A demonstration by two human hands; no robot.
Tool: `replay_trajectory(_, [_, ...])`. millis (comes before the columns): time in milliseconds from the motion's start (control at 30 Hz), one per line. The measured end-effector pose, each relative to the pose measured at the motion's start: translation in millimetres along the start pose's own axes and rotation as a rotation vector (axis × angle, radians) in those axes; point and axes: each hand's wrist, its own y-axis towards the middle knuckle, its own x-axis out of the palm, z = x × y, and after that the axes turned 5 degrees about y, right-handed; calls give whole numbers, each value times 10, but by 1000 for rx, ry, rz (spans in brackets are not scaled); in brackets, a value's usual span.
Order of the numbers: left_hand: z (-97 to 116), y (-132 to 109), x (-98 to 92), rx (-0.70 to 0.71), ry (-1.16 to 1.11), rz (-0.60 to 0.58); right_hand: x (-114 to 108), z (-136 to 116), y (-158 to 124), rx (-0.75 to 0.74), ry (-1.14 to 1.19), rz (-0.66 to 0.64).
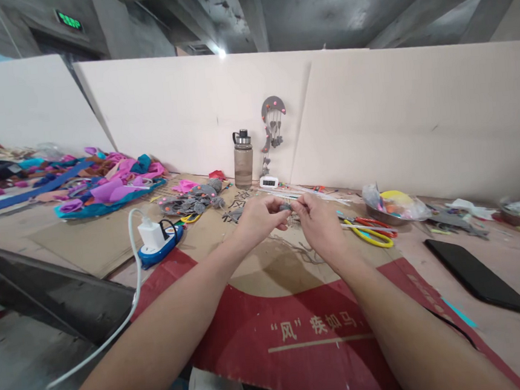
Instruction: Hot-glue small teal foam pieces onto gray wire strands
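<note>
A small grey piece, seemingly felt (285, 207), is pinched between the fingertips of both hands above the cardboard (267, 279). My left hand (262, 216) is closed on its left side. Against its right side, the thumb and fingers of my right hand (313, 216) are pressed together. The fingers cover much of the piece, so its exact shape is hidden. Thin grey cord (308, 252) lies loose on the cardboard under my hands. Just left of my left hand lie more grey felt pieces (233, 215).
Yellow-handled scissors (377, 238) and a phone (479, 276) lie at right, near a bowl (391, 215). A water bottle (243, 163), a small clock (268, 182) and a grey moon-shaped hanging (273, 109) are behind. At left are a power strip (162, 247), a grey felt pile (190, 202) and colourful scraps (113, 186).
</note>
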Motion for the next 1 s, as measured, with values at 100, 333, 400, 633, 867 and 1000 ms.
replay_trajectory(100, [-7,-3,-5,9,42,-16,-4,-5,-4,-8,-22,4])
replay_trajectory(333, [9,-11,5,24,94,-21,-9,-41,-9,-41,-84,1])
replay_trajectory(400, [28,-18,12,19,94,-20,-11,-49,-10,-45,-92,-1])
replay_trajectory(633, [69,-32,24,-3,86,-18,-12,-52,-25,-23,-115,-4])
replay_trajectory(867, [45,-32,47,6,26,-8,6,-31,-31,-41,-122,7])
replay_trajectory(1000, [85,-42,57,-21,26,40,4,-54,-19,-47,-100,-28])
